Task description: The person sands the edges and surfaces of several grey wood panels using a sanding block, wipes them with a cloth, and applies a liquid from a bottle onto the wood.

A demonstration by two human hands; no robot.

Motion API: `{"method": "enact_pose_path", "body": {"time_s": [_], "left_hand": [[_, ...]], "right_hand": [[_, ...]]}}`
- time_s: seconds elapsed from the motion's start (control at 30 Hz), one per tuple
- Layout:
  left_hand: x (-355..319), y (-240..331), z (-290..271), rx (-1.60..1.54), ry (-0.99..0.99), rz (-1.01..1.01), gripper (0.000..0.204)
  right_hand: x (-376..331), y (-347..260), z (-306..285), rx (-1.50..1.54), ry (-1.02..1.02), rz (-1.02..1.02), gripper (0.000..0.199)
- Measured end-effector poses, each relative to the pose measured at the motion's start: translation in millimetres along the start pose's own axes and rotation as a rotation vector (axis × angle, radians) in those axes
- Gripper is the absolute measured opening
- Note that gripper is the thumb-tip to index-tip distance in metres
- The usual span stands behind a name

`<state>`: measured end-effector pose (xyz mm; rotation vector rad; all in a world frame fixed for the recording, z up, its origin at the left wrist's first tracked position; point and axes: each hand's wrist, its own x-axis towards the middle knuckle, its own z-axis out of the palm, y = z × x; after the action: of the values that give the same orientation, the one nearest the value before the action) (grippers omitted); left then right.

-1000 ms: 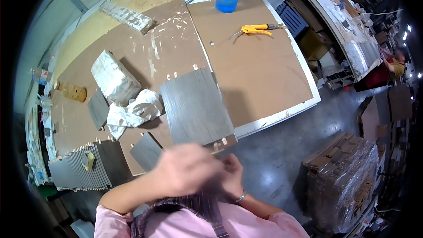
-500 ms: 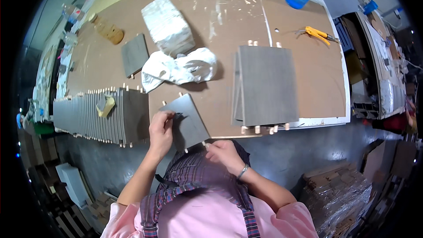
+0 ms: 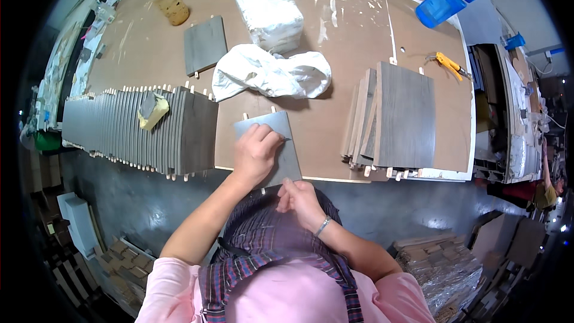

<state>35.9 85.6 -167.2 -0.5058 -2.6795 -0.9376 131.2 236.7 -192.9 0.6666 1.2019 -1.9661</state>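
Observation:
A small grey wood-grain panel [image 3: 289,160] lies at the table's front edge, with light wooden dowels at its far and near ends. My left hand [image 3: 257,151] is closed over its face, and a small dark tip shows by the fingers; what it belongs to is hidden. Beside the panel's near right corner is my right hand [image 3: 301,201], fingers drawn together; I cannot make out anything in them. To the left stands a long row of similar panels [image 3: 197,131], on edge, dowels along both ends. Larger grey panels [image 3: 406,116] lean in a stack on the right.
Behind the panel are a crumpled white cloth [image 3: 269,72] and a white wrapped block [image 3: 266,9]. A yellow block [image 3: 156,113] sits on the row. Farther off are another panel [image 3: 204,45], a glass bottle [image 3: 167,0], a blue bottle [image 3: 442,3] and a yellow air gun [image 3: 449,64].
My left hand has moved from the panel's left edge to over its face. The panel stands straighter to me. My right hand has come off the near dowel, and the whole view has shifted.

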Motion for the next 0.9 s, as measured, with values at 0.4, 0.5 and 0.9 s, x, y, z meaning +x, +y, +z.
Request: {"method": "enact_pose_path", "body": {"time_s": [0.4, 0.5, 0.9], "left_hand": [[21.6, -16.8, 4.5, 0.095, 0.098, 0.058, 0.015], [5.3, -6.8, 5.4, 0.045, 0.065, 0.070, 0.011], [-18.2, 10.2, 8.3, -0.028, 0.030, 0.088, 0.019]], "right_hand": [[-6.0, 1.8, 4.0, -0.050, 0.021, -0.038, 0.046], [-8.1, 0.8, 3.1, -0.042, 0.015, -0.028, 0.047], [-4.3, 1.9, -4.8, -0.034, 0.020, -0.052, 0.051]]}}
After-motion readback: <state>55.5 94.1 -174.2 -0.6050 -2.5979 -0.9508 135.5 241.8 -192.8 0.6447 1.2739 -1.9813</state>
